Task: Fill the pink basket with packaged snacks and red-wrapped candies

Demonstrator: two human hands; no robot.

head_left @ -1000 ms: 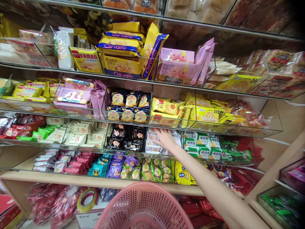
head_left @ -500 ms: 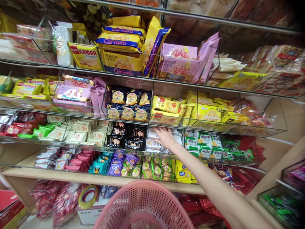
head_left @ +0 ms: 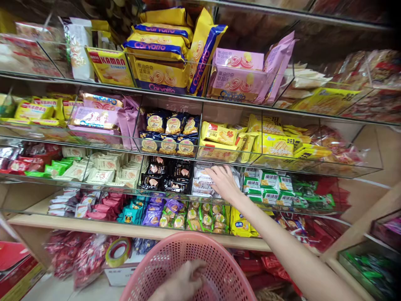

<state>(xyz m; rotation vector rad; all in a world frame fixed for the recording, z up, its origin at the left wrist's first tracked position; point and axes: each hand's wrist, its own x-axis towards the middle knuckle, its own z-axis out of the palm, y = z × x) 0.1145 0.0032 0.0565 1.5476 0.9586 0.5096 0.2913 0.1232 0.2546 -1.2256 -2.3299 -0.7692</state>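
Observation:
My right hand [head_left: 226, 184] reaches into a clear shelf compartment, its fingers apart over white wrapped snack packets [head_left: 201, 179]. Whether the fingertips touch the packets is hard to see. A pink perforated plastic basket [head_left: 150, 260] stands in front of the shelves. Over its opening is my left hand [head_left: 183, 282], blurred by motion, with fingers partly curled; I cannot make out anything in them. Black snack packets [head_left: 178, 179] lie left of my right hand, and green-and-white packets [head_left: 270, 186] lie to its right.
Clear plastic fronts and dividers edge the shelf rows. Yellow packs [head_left: 163, 75] and purple biscuit packs [head_left: 239, 77] fill the upper row. Below the shelves are a tape roll [head_left: 118, 251] on a white box [head_left: 120, 274] and bagged red packets [head_left: 90, 257].
My left hand has come into view over the basket. My right hand has shifted slightly right and down, its fingers now more raised and bent above the white packets.

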